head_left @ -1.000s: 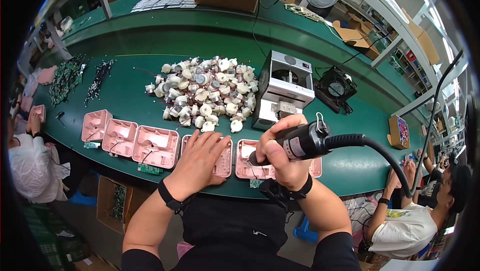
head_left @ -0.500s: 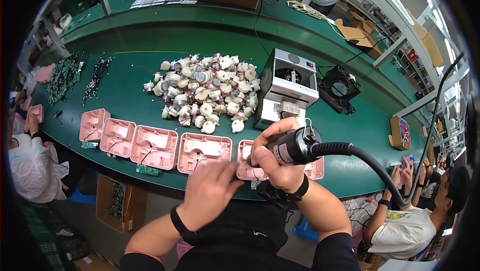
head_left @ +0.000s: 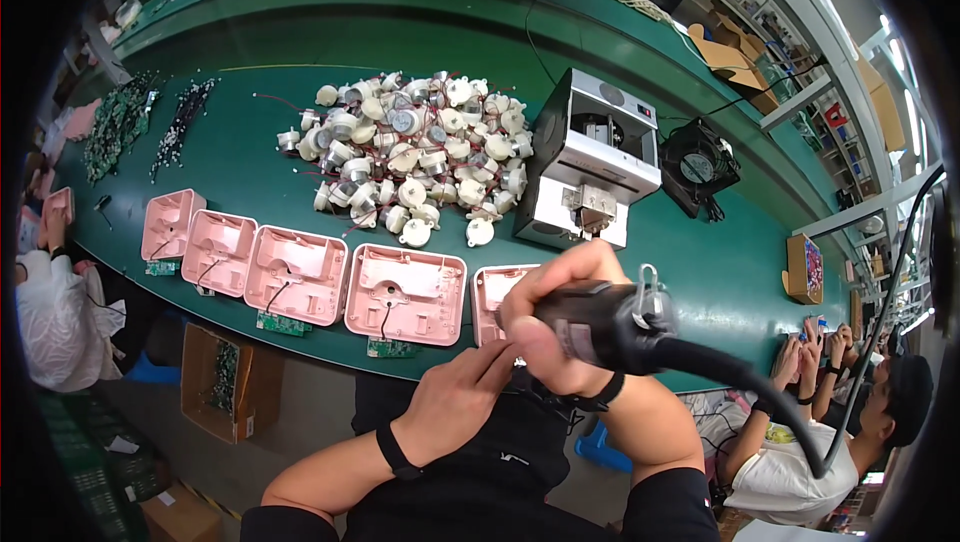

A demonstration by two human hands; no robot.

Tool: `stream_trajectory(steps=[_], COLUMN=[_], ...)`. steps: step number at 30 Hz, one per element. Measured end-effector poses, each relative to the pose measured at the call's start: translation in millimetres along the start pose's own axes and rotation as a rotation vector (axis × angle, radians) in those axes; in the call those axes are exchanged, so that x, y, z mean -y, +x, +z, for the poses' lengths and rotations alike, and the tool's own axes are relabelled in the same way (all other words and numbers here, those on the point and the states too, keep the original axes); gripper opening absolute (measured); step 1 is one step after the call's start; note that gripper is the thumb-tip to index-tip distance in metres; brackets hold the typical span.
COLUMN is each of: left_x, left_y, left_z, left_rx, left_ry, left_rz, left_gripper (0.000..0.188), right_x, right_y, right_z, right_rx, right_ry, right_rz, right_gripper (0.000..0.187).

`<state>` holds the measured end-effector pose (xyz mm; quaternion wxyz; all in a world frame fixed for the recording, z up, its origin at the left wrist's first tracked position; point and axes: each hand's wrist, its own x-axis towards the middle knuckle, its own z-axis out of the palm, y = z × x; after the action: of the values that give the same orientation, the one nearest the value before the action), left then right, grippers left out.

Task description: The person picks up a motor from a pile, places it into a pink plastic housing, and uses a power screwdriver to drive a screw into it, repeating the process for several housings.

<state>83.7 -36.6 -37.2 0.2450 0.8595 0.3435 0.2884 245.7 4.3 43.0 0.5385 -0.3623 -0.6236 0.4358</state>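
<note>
My right hand [head_left: 548,342] is wrapped round a black electric screwdriver [head_left: 600,322], which has a metal hanging loop and a thick cord. My left hand [head_left: 452,404] meets it at the thumb, its fingertips pressed together. Whatever those fingertips pinch, if anything, is hidden. Partly covered behind my hands is a pink plastic housing [head_left: 490,290]. To its left a larger pink housing [head_left: 408,294] lies open side up, a wire running from it to a green circuit board [head_left: 392,349] at the table edge. The screwdriver's tip cannot be seen.
Several more pink housings [head_left: 297,275] continue leftward. Behind them lies a heap of small motors [head_left: 410,157] with red wires, beside a white-and-black machine [head_left: 600,157]. A black fan [head_left: 700,167] stands farther right. Co-workers sit at both ends; a carton [head_left: 205,397] sits below the table.
My left hand has moved right, from in front of the larger housing to the fingers of my right hand. The screwdriver has shifted slightly right and down. The whole view has shifted a little.
</note>
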Motion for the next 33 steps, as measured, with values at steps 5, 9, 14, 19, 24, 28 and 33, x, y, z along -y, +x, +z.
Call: stream_trajectory(steps=[5, 9, 14, 19, 24, 28, 33], left_x=[3.6, 1.6, -0.3, -4.5, -15.2, -32.1, -22.9], left_y=[1.2, 3.6, 7.3, 13.9, 27.5, 36.4, 27.2], left_z=[1.4, 1.4, 6.3, 13.4, 30.3, 35.7, -16.4], left_rx=[0.004, -0.014, -0.047, -0.061, -0.026, -0.021, -0.094], left_ry=[0.008, 0.003, -0.055, -0.033, -0.068, -0.101, -0.029], left_rz=[0.027, 0.043, 0.043, 0.08, 0.087, 0.056, 0.056], left_gripper=[0.041, 0.04, 0.036, 0.035, 0.034, 0.033, 0.035], right_x=[-13.6, -6.8, 40.7, 74.0, 70.5, 70.8, 79.8], right_y=[0.1, 4.3, -4.8, -40.5, -64.5, -60.6, -53.8], right_z=[-1.3, 0.1, -20.6, -69.0, -80.8, -73.0, -77.9], right_rx=[-0.015, -0.099, -0.332, -0.5, -0.524, -0.538, -0.468], right_ry=[-0.167, -0.071, 0.211, 0.102, 0.036, 0.077, 0.141], right_rz=[-0.064, -0.04, -0.14, -0.165, -0.217, -0.261, -0.33], right_gripper=[0.04, 0.037, 0.031, 0.033, 0.035, 0.037, 0.038])
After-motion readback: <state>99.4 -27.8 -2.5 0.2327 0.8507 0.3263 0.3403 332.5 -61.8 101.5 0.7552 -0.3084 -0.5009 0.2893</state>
